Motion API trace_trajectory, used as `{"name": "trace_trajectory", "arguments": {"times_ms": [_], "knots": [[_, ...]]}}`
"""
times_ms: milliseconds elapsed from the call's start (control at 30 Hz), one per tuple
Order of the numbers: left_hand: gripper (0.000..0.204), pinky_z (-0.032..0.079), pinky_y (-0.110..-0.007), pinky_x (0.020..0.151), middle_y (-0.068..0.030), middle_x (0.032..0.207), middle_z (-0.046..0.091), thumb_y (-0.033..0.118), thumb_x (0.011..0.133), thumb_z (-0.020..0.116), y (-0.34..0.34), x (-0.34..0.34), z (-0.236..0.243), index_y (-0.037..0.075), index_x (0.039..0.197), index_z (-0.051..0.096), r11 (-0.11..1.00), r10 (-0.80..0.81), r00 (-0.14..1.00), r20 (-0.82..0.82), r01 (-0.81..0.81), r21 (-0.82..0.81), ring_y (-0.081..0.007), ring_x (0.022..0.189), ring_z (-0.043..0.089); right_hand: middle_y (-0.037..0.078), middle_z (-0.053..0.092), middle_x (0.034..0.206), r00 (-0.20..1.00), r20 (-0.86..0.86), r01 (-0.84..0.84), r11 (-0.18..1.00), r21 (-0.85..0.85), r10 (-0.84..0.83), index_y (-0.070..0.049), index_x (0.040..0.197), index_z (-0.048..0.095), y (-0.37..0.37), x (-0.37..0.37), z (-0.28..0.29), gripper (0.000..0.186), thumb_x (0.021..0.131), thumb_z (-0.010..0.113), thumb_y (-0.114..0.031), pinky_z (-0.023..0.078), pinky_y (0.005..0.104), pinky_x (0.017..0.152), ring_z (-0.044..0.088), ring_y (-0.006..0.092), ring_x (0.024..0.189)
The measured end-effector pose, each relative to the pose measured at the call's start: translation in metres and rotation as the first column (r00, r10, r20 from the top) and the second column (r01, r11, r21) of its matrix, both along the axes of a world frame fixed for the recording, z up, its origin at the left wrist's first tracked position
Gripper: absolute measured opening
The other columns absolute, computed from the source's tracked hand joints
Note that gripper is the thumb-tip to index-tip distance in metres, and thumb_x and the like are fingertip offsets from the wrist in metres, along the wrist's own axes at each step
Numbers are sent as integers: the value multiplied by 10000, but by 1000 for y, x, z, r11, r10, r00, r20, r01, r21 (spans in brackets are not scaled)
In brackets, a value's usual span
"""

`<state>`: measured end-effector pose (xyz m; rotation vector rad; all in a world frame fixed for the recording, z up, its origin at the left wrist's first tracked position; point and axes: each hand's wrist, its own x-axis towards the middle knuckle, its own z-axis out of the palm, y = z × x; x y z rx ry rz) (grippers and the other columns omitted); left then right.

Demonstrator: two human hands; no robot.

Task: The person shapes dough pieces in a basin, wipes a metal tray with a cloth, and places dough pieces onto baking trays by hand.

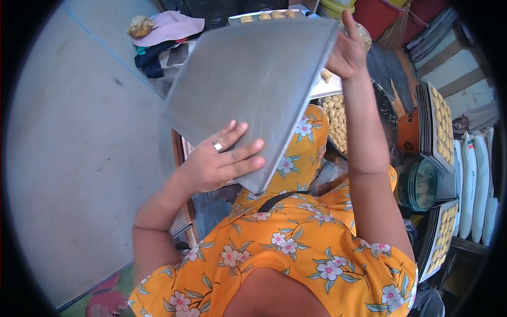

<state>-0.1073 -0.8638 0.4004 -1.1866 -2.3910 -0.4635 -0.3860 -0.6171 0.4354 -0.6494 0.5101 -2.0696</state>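
Note:
A grey metal tray (248,79) is held tilted across the upper middle of the view, over my lap in orange floral cloth. My left hand (222,158), with a ring on one finger, grips its lower left part, fingers spread over the surface. My right hand (346,53) holds the upper right edge, some fingers hidden behind the tray. Behind the tray, a white surface (330,91) shows with a dough piece (326,76) on it. Beside that, a large dark pan (385,113) holds many small dough pieces (335,119), partly hidden.
A tray of dough pieces (262,17) lies behind. Stacked trays with dough pieces (441,124) (441,238), green containers (420,182) and white sacks (475,185) stand at the right. Cloths (169,24) lie upper left beside a large pale surface (79,158). Buckets (369,13) and a broom (393,31) are at the back.

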Motion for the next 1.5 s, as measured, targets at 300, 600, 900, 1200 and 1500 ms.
{"name": "trace_trajectory", "arguments": {"times_ms": [300,600,900,1200,1500], "knots": [[664,108,-530,1150,60,1475,346,28,731,552,-6,-134,-41,381,1291,503,910,142,989,-28,-142,-389,-286,1407,216,238,537,1221,762,59,614,749,251,-645,108,1283,386,85,-41,-112,519,834,582,-61,411,455,1013,547,345,1121],[586,124,-416,1138,-181,1519,200,126,880,581,9,-199,-163,45,1413,352,-69,-33,736,676,-677,733,-308,1412,173,201,554,1191,630,146,640,616,459,-763,95,1225,438,90,-77,-190,425,841,573,-28,404,430,1021,540,314,1120],[462,379,-301,987,-150,1306,508,231,993,432,24,-223,-193,-51,1357,386,-136,-95,598,796,-800,584,-209,1162,504,91,616,730,574,-697,720,-141,680,-430,1,1090,532,107,-56,-177,440,778,738,-231,439,247,420,578,135,556],[640,87,-457,1130,-226,1523,127,245,903,567,74,-210,-122,36,1439,288,310,788,447,423,-882,356,-373,1421,56,71,623,888,646,-619,531,-321,784,-446,-55,1131,584,254,-90,-261,424,791,707,-275,481,297,561,575,151,684],[419,210,-546,1092,-213,1437,320,228,849,626,242,-204,-101,69,1230,559,966,-71,928,365,-27,258,-421,1363,240,230,431,1297,686,-687,704,-461,541,241,-154,1320,449,239,-64,-451,649,712,672,-105,456,447,921,509,376,1129]]}}
